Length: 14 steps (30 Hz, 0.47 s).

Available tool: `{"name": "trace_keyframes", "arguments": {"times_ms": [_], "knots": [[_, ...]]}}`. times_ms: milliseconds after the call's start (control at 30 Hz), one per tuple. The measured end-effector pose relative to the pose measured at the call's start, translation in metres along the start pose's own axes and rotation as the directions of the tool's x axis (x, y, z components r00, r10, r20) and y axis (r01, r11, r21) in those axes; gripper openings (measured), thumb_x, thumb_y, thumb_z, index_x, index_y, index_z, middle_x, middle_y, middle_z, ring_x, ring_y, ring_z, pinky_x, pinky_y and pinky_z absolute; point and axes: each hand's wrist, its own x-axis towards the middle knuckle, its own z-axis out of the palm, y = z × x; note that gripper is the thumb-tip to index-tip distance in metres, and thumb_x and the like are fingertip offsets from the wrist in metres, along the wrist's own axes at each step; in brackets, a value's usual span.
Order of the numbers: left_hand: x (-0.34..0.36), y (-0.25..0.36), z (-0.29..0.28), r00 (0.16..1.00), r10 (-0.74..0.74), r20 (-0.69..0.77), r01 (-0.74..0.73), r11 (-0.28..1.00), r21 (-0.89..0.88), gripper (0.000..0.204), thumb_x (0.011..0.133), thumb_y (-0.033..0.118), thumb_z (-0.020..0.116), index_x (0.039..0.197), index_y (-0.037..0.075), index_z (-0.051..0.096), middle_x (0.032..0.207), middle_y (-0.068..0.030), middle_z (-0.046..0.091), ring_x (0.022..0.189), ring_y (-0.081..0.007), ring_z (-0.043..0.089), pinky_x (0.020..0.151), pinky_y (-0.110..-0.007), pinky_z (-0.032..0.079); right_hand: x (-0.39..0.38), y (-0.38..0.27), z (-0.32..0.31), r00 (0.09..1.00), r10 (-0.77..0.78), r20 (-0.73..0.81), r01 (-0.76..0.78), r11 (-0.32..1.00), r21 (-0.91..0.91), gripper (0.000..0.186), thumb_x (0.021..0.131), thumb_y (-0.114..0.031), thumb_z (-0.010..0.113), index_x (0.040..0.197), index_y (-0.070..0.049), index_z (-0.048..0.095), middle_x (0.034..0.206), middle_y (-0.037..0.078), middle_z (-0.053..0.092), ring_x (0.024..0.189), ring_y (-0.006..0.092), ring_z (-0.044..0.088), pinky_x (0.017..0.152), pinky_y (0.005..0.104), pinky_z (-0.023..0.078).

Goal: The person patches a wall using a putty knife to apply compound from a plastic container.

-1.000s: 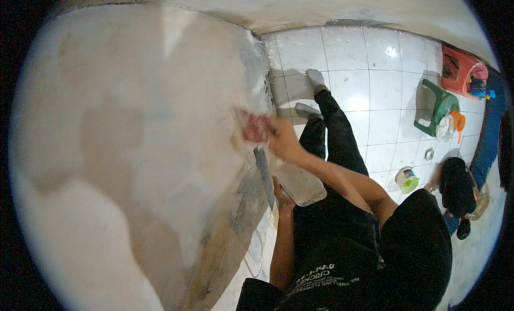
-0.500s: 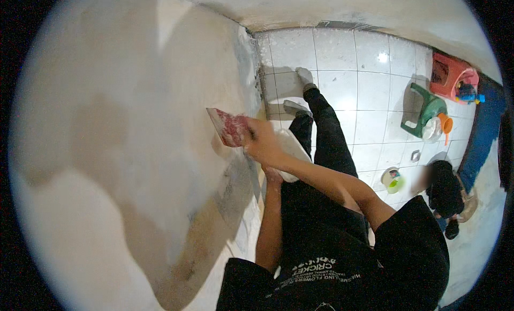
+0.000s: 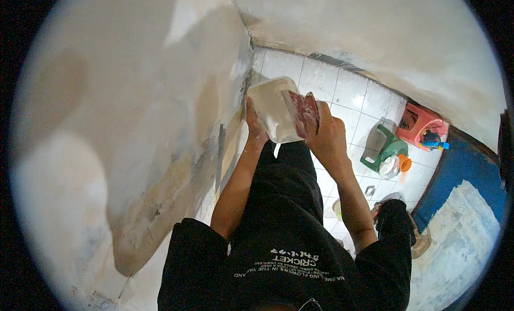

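Note:
My left hand (image 3: 256, 124) grips the side of a whitish, squarish plastic tub (image 3: 266, 105), which is tilted in front of my body. Pale paste smears its inside, and a white drip hangs off its near edge. My right hand (image 3: 329, 134) is closed round a putty knife (image 3: 300, 112) with a reddish, paste-smeared blade. The blade lies at the tub's right rim and overlaps it. A patchy, plastered wall (image 3: 160, 86) rises on my left, with shadows across it; neither hand touches it.
White floor tiles (image 3: 348, 115) lie beyond my hands. To the right stand a green plastic stool (image 3: 395, 145), an orange cup (image 3: 405, 162) and a red stool (image 3: 415, 123) with a blue-capped bottle. Another person in dark clothing (image 3: 395, 220) is low at my right, near a blue-painted wall (image 3: 455, 161).
My right hand has brought the putty knife away from the wall, rightward to the tub. My left hand has lifted the tub forward into plain view. The view has turned.

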Motion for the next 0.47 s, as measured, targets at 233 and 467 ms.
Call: {"name": "trace_keyframes", "arguments": {"times_ms": [233,467], "knots": [[-0.010,0.025,0.093,0.995,-0.010,0.097,0.009,1.000,0.011,0.070,0.085,0.062,0.034,0.128,0.007,0.039,0.122,-0.0115,0.049,0.110,-0.0255,0.049,0.095,-0.040,0.040,0.022,-0.013,-0.021,0.914,-0.298,-0.275,0.249,0.948,-0.199,0.027,0.078,-0.014,0.058,0.098,0.000,0.047,0.059,0.016,0.059,0.049,0.0291,0.060,0.042,0.0381,0.047],[0.006,0.030,0.111,0.987,-0.039,0.156,0.029,0.997,0.070,0.072,0.084,0.064,0.036,0.130,0.009,0.036,0.126,-0.0111,0.046,0.115,-0.0251,0.046,0.097,-0.040,0.038,0.037,-0.026,-0.027,0.937,-0.276,-0.214,0.250,0.958,-0.142,0.031,0.072,-0.010,0.061,0.099,0.000,0.049,0.069,0.019,0.059,0.053,0.0366,0.060,0.047,0.0424,0.048]]}}
